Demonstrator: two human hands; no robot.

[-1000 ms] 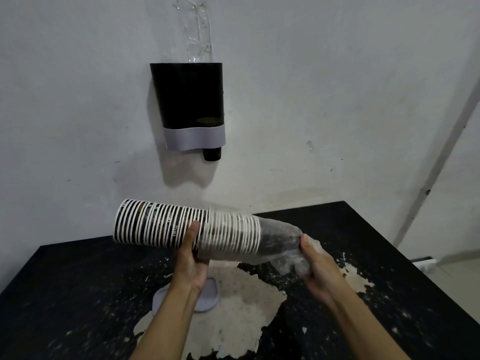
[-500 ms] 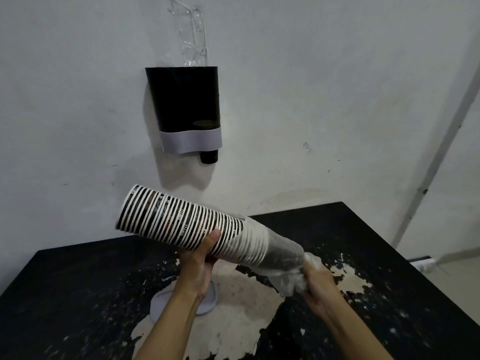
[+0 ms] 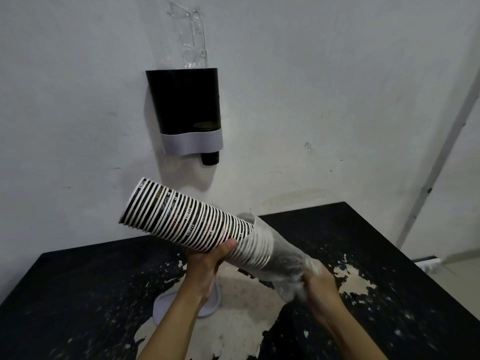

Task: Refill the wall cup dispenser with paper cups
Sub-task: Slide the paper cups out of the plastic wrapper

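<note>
Left hand (image 3: 205, 263) grips the stack of paper cups (image 3: 187, 219) from below, thumb curled against its striped side. Right hand (image 3: 318, 284) clenches the bunched end of the clear plastic sleeve (image 3: 283, 258), which covers the stack's lower part. The stack is tilted, held above the worn black table (image 3: 78, 294), below the wall cup dispenser (image 3: 185, 110). A white lid (image 3: 166, 305) lies under the left forearm.

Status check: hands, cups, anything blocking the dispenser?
Left hand grips cup stack; right hand pinches plastic sleeve. Sleeve covers only the stack's lower end. Dispenser on wall above, clear plastic sticking out its top.
</note>
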